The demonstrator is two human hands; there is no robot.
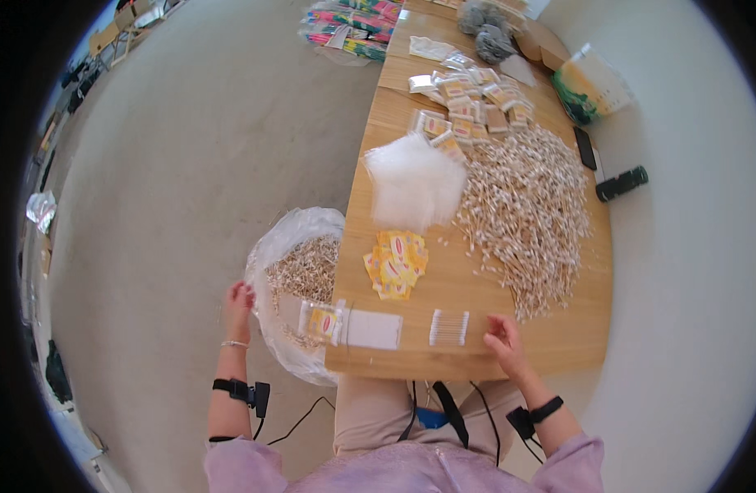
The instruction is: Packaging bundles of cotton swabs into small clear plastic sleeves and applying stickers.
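Observation:
My left hand (240, 302) hangs in the air left of the table, beside a plastic bag (267, 361) full of loose cotton swabs; its fingers are loosely bent and I see nothing in them. Over the table, my right hand (505, 341) is open, with thumb and fingers apart. Just left of it lies a neat row of cotton swabs (449, 327). Farther left, a pale rectangular card (374, 329) lies at the table's left edge. A clear packet with a yellow label (322, 321) juts past that edge, above the bag.
A large heap of loose swabs (526, 214) covers the table's right side. Yellow printed cards (397, 264), clear plastic sleeves (416, 181) and filled packets (468, 103) lie farther away. A phone (585, 148) and dark cylinder (622, 184) are by the wall.

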